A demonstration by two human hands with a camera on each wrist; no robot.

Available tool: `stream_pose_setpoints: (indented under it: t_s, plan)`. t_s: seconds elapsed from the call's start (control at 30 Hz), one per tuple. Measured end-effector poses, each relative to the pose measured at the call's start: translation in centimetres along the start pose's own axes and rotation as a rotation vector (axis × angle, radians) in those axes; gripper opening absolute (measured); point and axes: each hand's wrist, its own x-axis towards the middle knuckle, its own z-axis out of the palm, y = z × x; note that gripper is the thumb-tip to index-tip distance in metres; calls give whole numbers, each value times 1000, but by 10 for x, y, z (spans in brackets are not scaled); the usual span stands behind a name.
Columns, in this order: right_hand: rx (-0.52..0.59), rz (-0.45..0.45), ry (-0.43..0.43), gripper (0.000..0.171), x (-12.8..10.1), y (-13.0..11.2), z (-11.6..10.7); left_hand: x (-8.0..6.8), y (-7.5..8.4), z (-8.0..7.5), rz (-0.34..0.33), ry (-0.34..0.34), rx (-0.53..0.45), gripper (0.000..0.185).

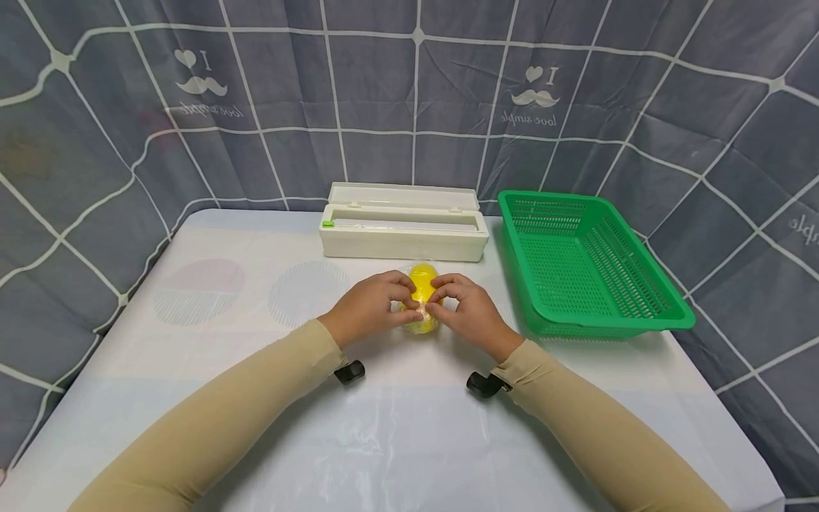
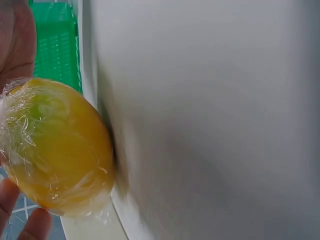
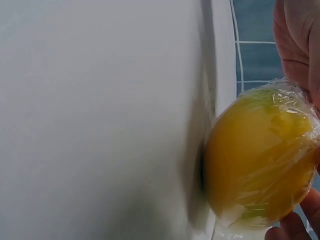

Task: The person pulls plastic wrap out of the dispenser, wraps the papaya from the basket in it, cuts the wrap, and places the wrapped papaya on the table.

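A yellow fruit, oval and tinged green in the wrist views, sits on the table wrapped in clear cling film. From its left side my left hand bends its fingers in and pinches the film at the top with thumb and fingertips. My right hand does the same from the right, its fingertips close to the left ones over the fruit. Wrinkled film gathers beneath the fingers, while the smooth lower side of the fruit shows through a looser layer.
Just behind the fruit stands a long white dispenser box with its lid raised and a small green piece at its left end. A green plastic basket is at the right. Grey checked cloth hangs behind the white-covered table.
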Motion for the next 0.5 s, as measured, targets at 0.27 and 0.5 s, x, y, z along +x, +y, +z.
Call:
stream_pose_setpoints:
  t_s: [0.27,0.5]
  plan:
    - [67,72,-25,13,2,0,0,-2,0,3,-32,5,-38,20]
    - [150,185,-95,41,5,-1,-1,0,0,3,-126,-6,-124,26]
